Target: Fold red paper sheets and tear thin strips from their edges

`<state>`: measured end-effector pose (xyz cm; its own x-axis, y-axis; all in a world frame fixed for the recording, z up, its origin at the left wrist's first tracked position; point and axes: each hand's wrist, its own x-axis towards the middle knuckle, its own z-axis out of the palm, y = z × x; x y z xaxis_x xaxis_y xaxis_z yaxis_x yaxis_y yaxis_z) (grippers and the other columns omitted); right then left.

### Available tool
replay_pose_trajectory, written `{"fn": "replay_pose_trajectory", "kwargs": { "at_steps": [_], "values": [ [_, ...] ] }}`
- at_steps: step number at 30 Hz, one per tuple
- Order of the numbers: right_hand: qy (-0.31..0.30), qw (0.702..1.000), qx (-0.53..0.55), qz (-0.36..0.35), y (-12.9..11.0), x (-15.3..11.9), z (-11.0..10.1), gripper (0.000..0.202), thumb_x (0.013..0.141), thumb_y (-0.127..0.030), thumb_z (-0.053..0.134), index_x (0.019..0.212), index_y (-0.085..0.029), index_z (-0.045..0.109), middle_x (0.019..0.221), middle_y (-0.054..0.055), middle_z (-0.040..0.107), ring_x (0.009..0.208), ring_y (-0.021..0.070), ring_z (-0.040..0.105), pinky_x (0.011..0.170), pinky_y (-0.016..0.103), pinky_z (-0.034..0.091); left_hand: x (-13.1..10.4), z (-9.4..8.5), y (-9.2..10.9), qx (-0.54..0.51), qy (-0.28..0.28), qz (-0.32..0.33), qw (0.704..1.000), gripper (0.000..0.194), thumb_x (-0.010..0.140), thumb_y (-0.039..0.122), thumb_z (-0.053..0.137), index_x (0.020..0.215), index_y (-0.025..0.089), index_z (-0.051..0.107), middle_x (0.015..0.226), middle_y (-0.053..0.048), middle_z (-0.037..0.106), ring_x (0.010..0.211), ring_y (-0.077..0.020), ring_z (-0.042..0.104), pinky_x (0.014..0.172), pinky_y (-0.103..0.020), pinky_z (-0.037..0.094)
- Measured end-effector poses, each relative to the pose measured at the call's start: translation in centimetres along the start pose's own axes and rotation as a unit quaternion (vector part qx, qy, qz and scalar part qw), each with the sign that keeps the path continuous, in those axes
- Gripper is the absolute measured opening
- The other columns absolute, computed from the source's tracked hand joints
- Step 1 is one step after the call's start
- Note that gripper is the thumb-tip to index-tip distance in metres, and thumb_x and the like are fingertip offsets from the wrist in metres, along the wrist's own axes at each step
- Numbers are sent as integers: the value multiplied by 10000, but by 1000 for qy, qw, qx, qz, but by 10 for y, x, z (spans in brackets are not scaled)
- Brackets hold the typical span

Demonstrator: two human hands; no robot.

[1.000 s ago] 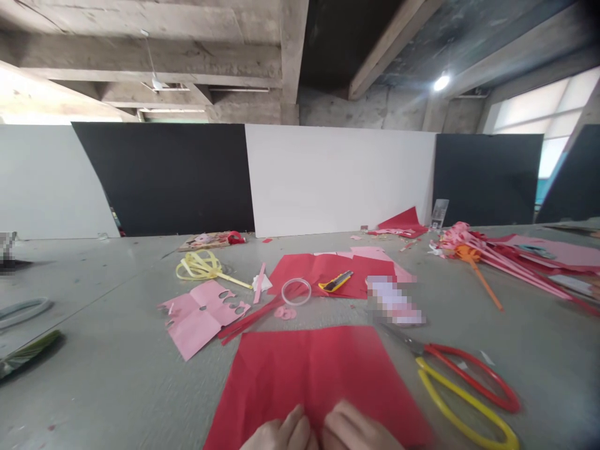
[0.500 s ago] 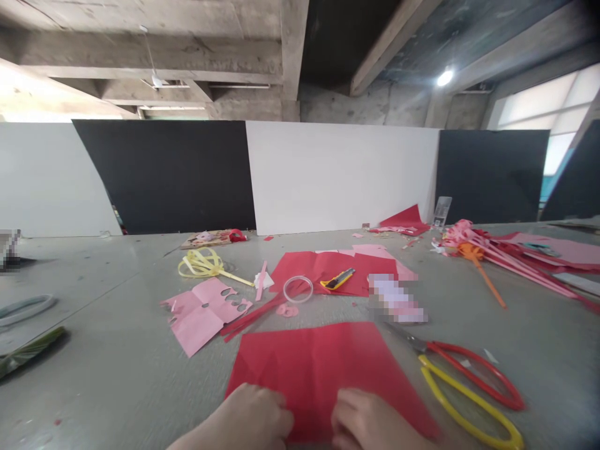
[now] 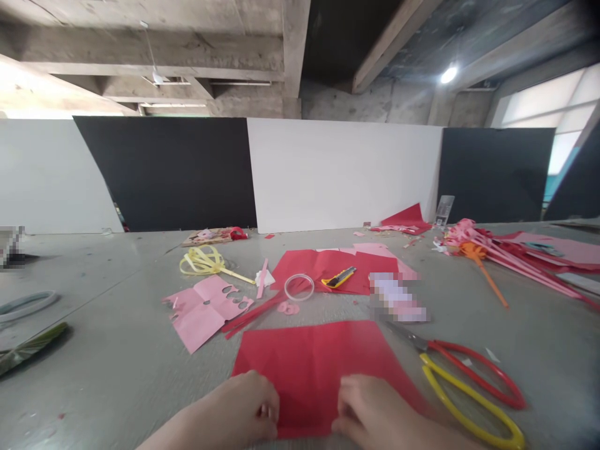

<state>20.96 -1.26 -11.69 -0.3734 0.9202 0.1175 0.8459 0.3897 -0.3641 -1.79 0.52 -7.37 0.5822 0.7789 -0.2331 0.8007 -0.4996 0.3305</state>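
A sheet of red paper [image 3: 309, 369] with faint crease lines lies flat on the grey table in front of me. My left hand [image 3: 255, 403] is curled at its near left part, thumb and fingers drawn together on the near edge. At the near right part, my right hand [image 3: 359, 403] pinches the same edge, its fingers bent inward. Bare red paper shows between the two hands. Right of the sheet rest large scissors [image 3: 429, 347], with one red and one yellow handle; their blade tips are blurred.
Beyond the sheet lie a yellow box cutter [image 3: 340, 277], a clear ring [image 3: 299, 287] and a pink paper with cut-outs [image 3: 206, 312]. Yellow ribbon loops [image 3: 204, 261] are behind them. Pink streamers [image 3: 497, 250] and an orange stick [image 3: 490, 281] lie far right. Upright boards [image 3: 344, 175] line the back.
Both hands have shifted slightly outward and away from me along the red paper, and their fingers are more arched. The sheet's near edge now shows between them. The view has tilted slightly.
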Motion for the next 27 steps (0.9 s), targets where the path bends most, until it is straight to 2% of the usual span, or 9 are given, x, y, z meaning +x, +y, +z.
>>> {"fn": "replay_pose_trajectory", "kwargs": {
  "at_steps": [5,14,21,27],
  "values": [
    [12,999,-7,-39,9,3,8,154,649,-265,659,576,-174,558,610,-36,565,519,78,469,472,199,254,5,-2,-6,-36,-45,-30,998,173,636,183,512,696,216,671,702,18,636,630,-122,549,537,-179,356],
    [-30,999,24,-34,5,2,-6,154,692,-255,618,585,-172,546,602,-46,570,508,63,471,450,184,234,2,-6,3,-42,-56,-91,993,153,643,228,510,662,188,657,584,23,598,532,-112,518,438,-181,310],
    [-58,998,34,-8,0,4,-13,142,685,-256,614,580,-176,563,613,-43,598,518,71,495,454,183,243,4,-6,1,-36,-42,-102,993,123,633,252,545,650,184,646,667,12,615,627,-134,536,503,-200,330],
    [-59,998,32,-3,-1,4,-15,125,686,-262,618,594,-182,586,632,-36,620,545,81,523,465,181,258,5,-6,-2,-55,-60,-83,993,117,643,243,542,586,172,615,527,47,519,521,-98,479,443,-181,295]
  ]
}}
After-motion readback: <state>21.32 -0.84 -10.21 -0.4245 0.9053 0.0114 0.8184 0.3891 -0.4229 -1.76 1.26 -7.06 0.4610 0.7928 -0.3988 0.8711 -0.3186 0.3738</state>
